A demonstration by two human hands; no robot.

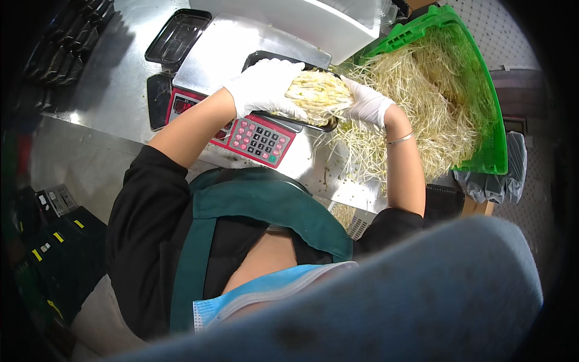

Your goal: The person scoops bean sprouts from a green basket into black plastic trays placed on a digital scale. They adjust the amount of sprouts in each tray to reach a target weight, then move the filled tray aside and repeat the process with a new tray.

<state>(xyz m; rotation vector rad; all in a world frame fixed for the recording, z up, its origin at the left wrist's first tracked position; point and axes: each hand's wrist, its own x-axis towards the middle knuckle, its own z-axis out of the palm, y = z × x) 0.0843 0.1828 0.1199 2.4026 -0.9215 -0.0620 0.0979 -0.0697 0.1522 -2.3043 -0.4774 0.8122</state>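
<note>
In white gloves, my left hand (268, 88) and my right hand (365, 103) hold a bundle of bean sprouts (320, 92) between them. The bundle lies in or just over a black plastic tray (329, 126), whose far rim and near corner show around my hands. Beneath the tray is a red digital scale (289, 131) with a steel platform (217, 50) and a keypad (261, 140). My left forearm crosses part of its lit display (182, 105). My right hand is at the bundle's right end, beside a large heap of loose sprouts (420, 104).
A green plastic crate (497, 131), tipped toward the steel table (113, 95), holds much of the heap. Another black tray (178, 36) lies beyond the scale's left side. Stacked black trays (68, 50) stand far left. A white panel or bin (289, 18) rises behind the scale.
</note>
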